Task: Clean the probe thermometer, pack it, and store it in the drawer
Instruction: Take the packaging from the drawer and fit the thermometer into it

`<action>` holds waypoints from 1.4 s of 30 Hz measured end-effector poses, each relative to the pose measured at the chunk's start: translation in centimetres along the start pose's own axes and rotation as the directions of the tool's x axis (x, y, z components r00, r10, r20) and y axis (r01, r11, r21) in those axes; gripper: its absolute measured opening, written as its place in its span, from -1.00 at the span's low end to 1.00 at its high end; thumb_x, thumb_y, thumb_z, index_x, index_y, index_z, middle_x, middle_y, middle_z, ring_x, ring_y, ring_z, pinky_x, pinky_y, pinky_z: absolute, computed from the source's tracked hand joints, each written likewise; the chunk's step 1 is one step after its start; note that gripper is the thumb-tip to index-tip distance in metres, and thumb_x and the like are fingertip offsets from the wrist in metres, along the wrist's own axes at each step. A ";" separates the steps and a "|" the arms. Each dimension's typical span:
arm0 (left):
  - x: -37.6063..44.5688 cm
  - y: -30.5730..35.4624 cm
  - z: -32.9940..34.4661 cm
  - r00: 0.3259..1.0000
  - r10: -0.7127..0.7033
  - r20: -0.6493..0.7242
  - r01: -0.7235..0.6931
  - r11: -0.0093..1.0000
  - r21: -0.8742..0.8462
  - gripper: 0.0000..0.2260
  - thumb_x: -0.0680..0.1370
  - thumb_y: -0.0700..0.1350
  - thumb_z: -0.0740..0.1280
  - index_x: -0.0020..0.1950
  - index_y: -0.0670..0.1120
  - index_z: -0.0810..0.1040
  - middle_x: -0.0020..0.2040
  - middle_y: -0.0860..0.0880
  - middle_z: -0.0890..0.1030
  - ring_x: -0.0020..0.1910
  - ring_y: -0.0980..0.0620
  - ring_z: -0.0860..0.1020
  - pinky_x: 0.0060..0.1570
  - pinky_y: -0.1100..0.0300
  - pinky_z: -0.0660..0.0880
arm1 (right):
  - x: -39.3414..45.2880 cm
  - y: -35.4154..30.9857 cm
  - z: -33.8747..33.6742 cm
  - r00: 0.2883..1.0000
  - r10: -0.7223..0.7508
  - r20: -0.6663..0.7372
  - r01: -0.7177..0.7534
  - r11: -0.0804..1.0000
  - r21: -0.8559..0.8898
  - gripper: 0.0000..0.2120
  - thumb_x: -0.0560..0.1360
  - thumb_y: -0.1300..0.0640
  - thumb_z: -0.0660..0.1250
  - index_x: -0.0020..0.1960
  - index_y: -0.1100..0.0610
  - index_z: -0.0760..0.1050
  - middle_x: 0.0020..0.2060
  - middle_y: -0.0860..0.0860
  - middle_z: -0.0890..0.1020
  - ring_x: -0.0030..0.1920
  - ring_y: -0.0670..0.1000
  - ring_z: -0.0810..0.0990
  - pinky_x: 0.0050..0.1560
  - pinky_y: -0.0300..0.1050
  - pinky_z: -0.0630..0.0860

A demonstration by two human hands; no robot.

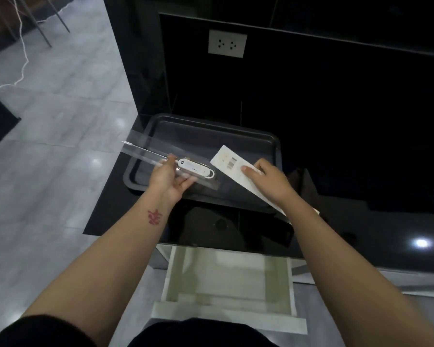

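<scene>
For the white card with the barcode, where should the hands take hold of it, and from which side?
Best by its near long edge, roughly mid-length, coming from the person's right. The white card is a thin flat strip slanting over the dark tray, so a thumb-on-top pinch suits it; the right hand holds it this way. That leaves the barcode end free, pointing toward the clear sleeve held in the left hand.

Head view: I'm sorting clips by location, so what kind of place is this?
Probably a home kitchen: a glossy black counter with a dark baking tray on it, a wall socket behind, and an open white drawer below. Pale tiled floor alongside.
</scene>
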State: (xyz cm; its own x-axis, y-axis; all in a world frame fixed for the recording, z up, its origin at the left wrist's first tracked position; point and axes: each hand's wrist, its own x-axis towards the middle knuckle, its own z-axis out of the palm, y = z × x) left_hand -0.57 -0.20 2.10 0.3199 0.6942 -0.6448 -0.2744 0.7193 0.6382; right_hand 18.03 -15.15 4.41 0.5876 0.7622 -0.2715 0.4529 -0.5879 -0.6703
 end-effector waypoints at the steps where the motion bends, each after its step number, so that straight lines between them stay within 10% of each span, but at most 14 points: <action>1: 0.1 -0.1 0.1 1.000 0.002 -0.001 -0.002 1.000 -0.006 -0.82 0.67 0.00 0.18 0.21 -0.04 0.41 0.08 -0.10 0.67 -0.08 -0.10 0.68 -0.30 -0.01 0.62 | -0.3 -0.1 0.1 1.000 -0.022 0.009 0.022 0.999 -0.045 -0.62 0.51 -0.28 0.24 -0.18 0.03 0.33 -0.25 -0.07 0.53 -0.17 0.02 0.52 -0.06 0.00 0.41; 42: -1.7 -3.1 1.8 0.975 -0.127 0.180 0.133 0.991 -0.020 -0.76 0.66 -0.02 0.20 0.14 -0.20 0.44 0.07 -0.24 0.67 -0.01 -0.19 0.68 -0.26 -0.05 0.65 | 0.3 -1.9 1.3 0.999 -0.037 0.013 0.039 0.941 -0.336 -0.55 0.47 -0.38 0.23 0.04 0.00 0.43 -0.06 -0.08 0.59 -0.04 0.02 0.53 0.10 0.03 0.40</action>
State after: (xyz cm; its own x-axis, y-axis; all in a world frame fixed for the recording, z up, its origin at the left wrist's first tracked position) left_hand 1.41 -3.69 1.98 0.5099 0.5810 -0.6344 -0.2479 0.8054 0.5384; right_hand 16.48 -13.45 4.77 0.5618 0.7869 -0.2553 0.6743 -0.6143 -0.4097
